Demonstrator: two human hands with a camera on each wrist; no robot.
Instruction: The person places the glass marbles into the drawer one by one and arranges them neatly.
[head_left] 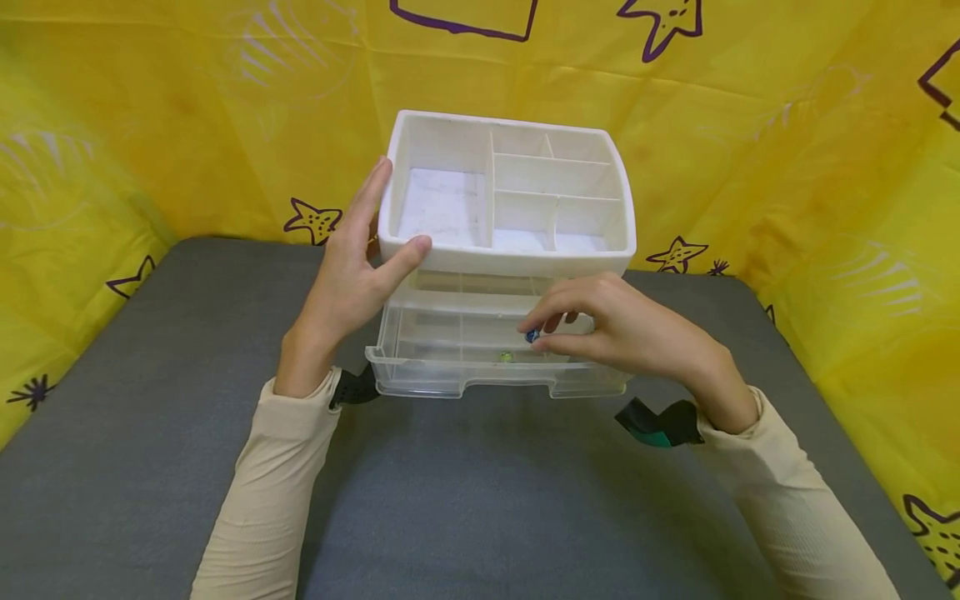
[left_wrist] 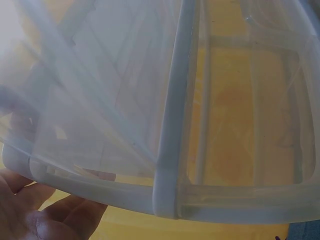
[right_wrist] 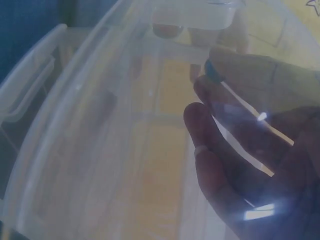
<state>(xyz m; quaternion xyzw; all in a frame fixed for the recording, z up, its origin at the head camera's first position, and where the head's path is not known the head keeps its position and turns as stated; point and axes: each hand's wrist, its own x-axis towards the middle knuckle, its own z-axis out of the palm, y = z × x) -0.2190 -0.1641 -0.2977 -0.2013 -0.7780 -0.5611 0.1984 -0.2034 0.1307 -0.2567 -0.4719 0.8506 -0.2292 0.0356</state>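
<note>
I have the left hand [head_left: 347, 265] gripping the organizer [head_left: 507, 262] by its left edge, seemingly for steadiness, the right hand [head_left: 626, 327] pinching a blue bead [head_left: 532, 336] near the front edge of the drawer [head_left: 420, 377].

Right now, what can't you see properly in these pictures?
- Head view: the right hand partly covers the blue piece, hiding its full shape.
- Head view: the green piece in the clear drawer is too small to identify.
- Left wrist view: the picture's edge cuts off the left hand.
</note>
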